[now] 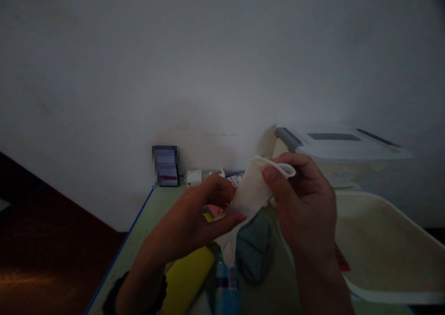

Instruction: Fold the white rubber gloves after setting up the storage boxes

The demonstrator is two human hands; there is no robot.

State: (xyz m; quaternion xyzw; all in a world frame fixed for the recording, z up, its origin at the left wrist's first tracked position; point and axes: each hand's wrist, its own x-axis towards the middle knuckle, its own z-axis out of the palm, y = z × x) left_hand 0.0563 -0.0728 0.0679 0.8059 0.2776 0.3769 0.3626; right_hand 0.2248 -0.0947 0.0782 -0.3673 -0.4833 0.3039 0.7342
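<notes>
A thin white thing, most likely a glove (252,190), is held up between both hands, at a slant above the green surface (146,222). Its folded, cuff-like end is uppermost and its narrow end hangs down in front of a blue bottle (227,289).

The right hand (308,208) has its fingers closed on the upper end, thumb on the near side and forefinger behind, with the edge bulging out in a loop between them. The left hand (196,215) has its fingers partly curled, thumb laid along the lower part and pressing it in a loose pinch. The step in hand looks like sorting out the cuff end. Material this thin calls for a light pinch near the edge, since a hard tug could stretch or tear it.

Under and beside the hands lie a yellow thing (191,278) and a grey-green cloth (256,248). To the right are a shallow tray (389,241) and a lidded box (333,143).

As for writing, the blue bottle has a pale patch like a barcode, with no brand readable. A packet (235,179) behind the hands shows red and blue print too small to read. The small white box (193,177) has faint marks, and the upright screen (167,166) is blurred into blocks.
</notes>
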